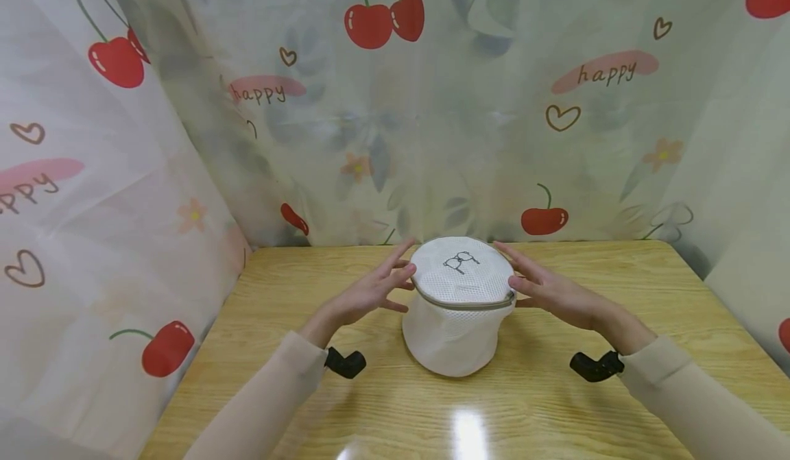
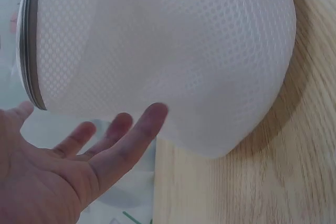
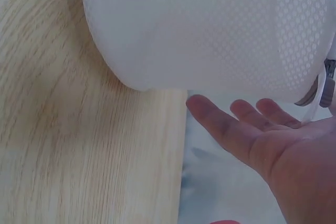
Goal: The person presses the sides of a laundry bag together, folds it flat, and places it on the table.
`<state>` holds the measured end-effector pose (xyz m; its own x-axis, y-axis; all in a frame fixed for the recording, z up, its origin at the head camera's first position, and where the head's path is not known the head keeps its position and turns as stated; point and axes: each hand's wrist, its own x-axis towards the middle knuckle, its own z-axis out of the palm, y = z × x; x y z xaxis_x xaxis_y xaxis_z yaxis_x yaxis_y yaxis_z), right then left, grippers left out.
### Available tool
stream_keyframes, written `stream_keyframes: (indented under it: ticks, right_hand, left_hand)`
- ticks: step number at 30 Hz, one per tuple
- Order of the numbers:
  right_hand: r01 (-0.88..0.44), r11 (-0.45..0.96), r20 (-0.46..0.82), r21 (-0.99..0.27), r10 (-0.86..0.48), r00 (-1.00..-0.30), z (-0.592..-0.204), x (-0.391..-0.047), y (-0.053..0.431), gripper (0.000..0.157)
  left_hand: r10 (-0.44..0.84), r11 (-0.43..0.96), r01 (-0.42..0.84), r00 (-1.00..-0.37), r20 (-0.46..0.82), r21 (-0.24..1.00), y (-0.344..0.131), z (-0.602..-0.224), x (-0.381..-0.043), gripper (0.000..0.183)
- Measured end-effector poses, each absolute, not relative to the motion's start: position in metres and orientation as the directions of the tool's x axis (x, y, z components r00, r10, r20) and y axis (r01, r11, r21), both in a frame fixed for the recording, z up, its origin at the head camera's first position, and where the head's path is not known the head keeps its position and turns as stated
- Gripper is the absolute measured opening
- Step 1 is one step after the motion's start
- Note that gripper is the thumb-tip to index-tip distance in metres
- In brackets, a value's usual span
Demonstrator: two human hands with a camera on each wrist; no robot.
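Note:
A white mesh laundry bag (image 1: pixel 453 340), shaped like a drum, stands upright on the wooden table. Its round lid (image 1: pixel 463 268) has a grey zipper round the rim and a small dark line drawing on top. My left hand (image 1: pixel 373 292) is at the bag's left side with fingers spread, near the rim. On the opposite side my right hand (image 1: pixel 558 299) does the same, by the zipper pull (image 3: pixel 326 92). Loosely extended fingers (image 2: pixel 126 153) lie against or just beside the mesh wall in the left wrist view; whether they touch cannot be told.
The wooden table (image 1: pixel 296 398) spreads out around the bag. Behind it and to the sides hang pale curtains (image 1: pixel 420 124) printed with cherries, hearts and "happy". Black wrist mounts (image 1: pixel 345 362) sit at both sleeve cuffs.

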<state>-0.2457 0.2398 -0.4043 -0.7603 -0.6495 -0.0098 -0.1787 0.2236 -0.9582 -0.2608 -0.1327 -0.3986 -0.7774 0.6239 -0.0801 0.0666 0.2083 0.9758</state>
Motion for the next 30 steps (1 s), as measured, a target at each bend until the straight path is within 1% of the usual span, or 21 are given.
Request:
stream_keyframes:
  ticks: [5,8,11,19,25,30]
  right_hand:
    - [-0.132,0.201,-0.031,-0.971,-0.647,-0.762,-0.405,-0.245,0.233,0.07]
    - [-0.108,0.198,-0.047,-0.974,-0.646,-0.762,-0.407,-0.244,0.229,0.073]
    - [-0.094,0.197,-0.058,-0.976,-0.648,-0.759,-0.409,-0.242,0.226,0.075]
    - [-0.042,0.166,-0.078,-0.985,-0.654,-0.752,-0.414,-0.241,0.219,0.083]
    - [-0.012,0.17,-0.104,-0.985,-0.657,-0.747,-0.421,-0.241,0.213,0.09]
    - [0.007,0.188,-0.13,-0.982,-0.652,-0.747,-0.427,-0.24,0.21,0.09]
  left_hand:
    - [0.653,0.167,-0.018,-0.747,-0.125,0.986,-0.126,-0.399,-0.253,0.065]
    - [0.67,0.126,-0.054,-0.731,-0.125,0.991,-0.121,-0.401,-0.249,0.069]
    - [0.673,0.087,-0.074,-0.73,-0.113,0.993,-0.118,-0.405,-0.247,0.072]
    - [0.632,0.027,-0.085,-0.771,-0.083,0.996,-0.112,-0.418,-0.245,0.075]
    - [0.582,0.049,-0.09,-0.807,-0.101,0.995,-0.108,-0.425,-0.243,0.07]
    - [0.549,0.084,-0.092,-0.826,-0.123,0.992,-0.106,-0.43,-0.242,0.066]
